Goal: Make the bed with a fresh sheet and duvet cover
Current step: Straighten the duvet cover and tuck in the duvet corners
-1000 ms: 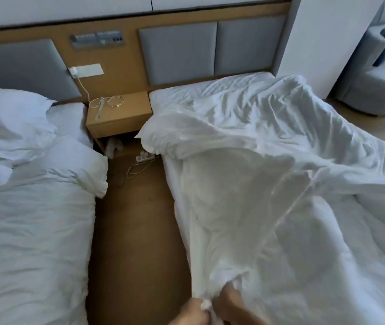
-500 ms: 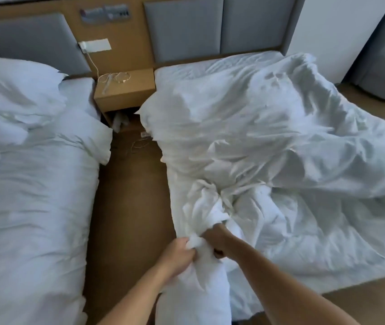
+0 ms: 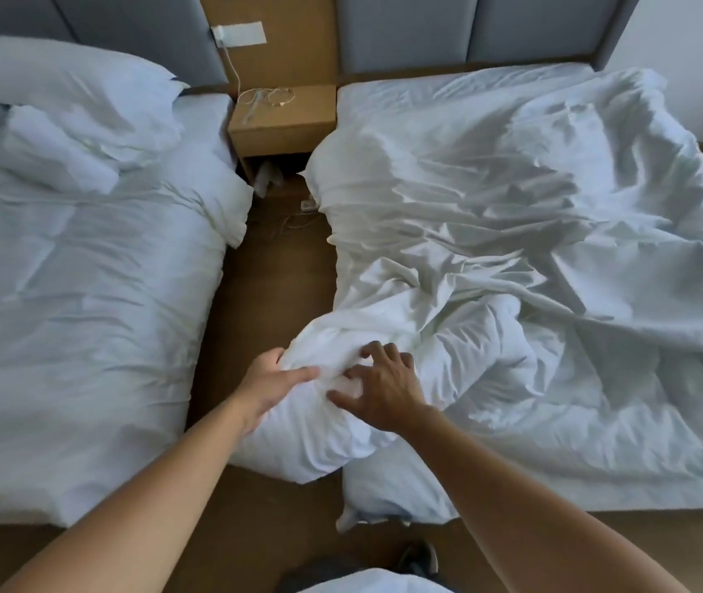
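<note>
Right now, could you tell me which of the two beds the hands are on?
The bed right of the nightstand: left hand and right hand touch its bunched duvet; the other bed holds pillows.

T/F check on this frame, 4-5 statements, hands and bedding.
1. The right hand lies on the bunched duvet with its fingers spread. True.
2. A pillow sits at the head of the right bed. False: only bare sheet shows there; the pillows are on the left bed.
3. A wooden nightstand stands between the beds, with a cable on top. True.
4. The duvet lies flat and smooth. False: it is crumpled, bunched at the near corner.
5. The left hand touches the duvet. True.
</note>
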